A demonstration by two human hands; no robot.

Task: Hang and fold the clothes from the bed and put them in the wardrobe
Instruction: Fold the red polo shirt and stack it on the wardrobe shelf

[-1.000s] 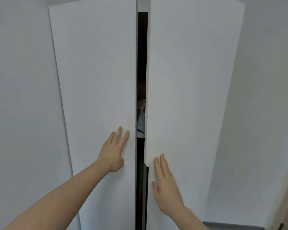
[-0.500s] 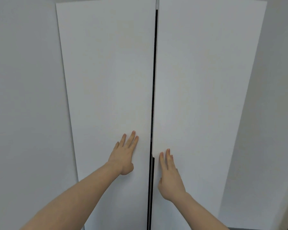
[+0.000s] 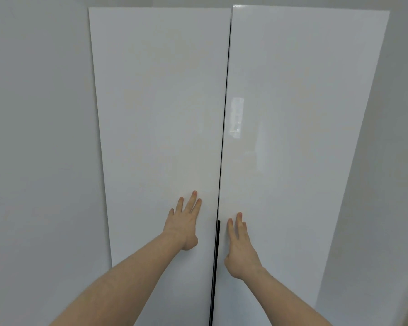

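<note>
Flat hands [image 3: 183, 225] beside narrow door seam [image 3: 224, 128]

- Your way into the wardrobe is blocked: the left door [image 3: 160, 128] and right door [image 3: 299, 128] stand shut edge to edge.
- Only a thin dark seam [image 3: 223, 147] runs between them, too narrow for a finger.
- Your left hand [image 3: 184, 222] and right hand [image 3: 240, 250] lie flat on the doors, either side of that seam.
- Plain wall [image 3: 38, 161] flanks both doors.
</note>
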